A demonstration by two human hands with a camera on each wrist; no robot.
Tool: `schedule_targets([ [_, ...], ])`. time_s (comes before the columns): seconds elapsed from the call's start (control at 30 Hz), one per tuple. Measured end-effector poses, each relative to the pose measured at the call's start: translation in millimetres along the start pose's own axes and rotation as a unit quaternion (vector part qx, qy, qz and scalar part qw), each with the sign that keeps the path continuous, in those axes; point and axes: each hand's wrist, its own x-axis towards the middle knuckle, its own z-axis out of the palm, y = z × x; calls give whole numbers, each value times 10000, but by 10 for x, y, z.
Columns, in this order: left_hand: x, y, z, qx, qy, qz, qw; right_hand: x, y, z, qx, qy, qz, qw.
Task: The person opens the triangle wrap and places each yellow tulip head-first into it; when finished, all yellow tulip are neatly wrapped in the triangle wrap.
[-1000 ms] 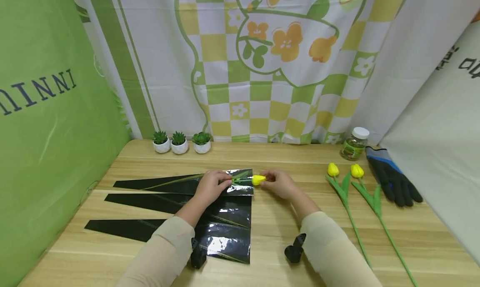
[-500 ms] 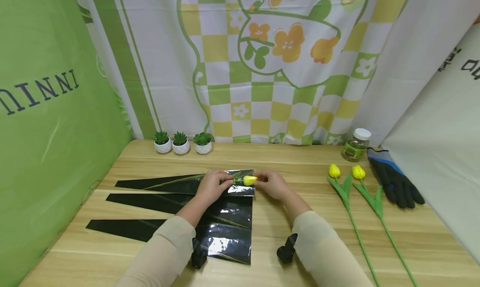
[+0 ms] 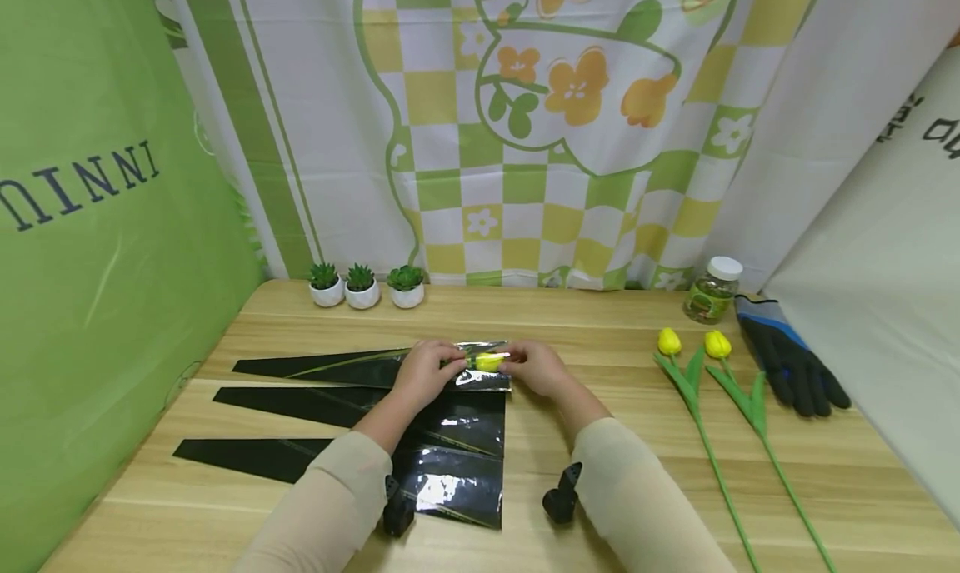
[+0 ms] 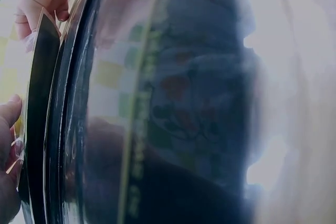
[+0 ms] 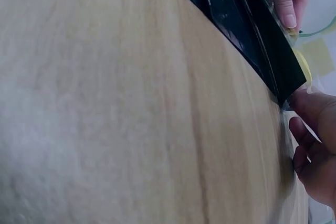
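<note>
Hands: left hand (image 3: 427, 375) pinches the top black sleeve (image 3: 322, 365); just apart, right hand (image 3: 537, 368) pinches a yellow tulip (image 3: 488, 362) by its tip
Tulip: between both hands, at the sleeve's wide end
Sleeve print: blurred
Green hanging (image 3: 112, 265): "INNI" legible
Curtain (image 3: 502, 186): "ky"
Jar label (image 3: 705, 306): too small to read

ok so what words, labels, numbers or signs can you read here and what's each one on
"INNI": green wall, after an unclear letter.
"ky", apparently: patterned curtain, top.
White right wall: dark characters, not readable.
Jar label: too small to read.
Black wrapper, left wrist view: pale print, too blurred.
</note>
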Motion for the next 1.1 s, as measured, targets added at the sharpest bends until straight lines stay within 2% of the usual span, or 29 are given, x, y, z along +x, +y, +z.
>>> schedule_targets([
  [0.47,10,-14,3,87,-65,-48,9999,-1,2,35,-179,273,58,9994],
  [0.83,1,-18,-1,96,-23,59,9999,11,7,53,-388,250,-94,9989],
  [1.1,-12,-15,-5,143,-58,175,9997,-35,9,13,-254,158,23,9995],
])
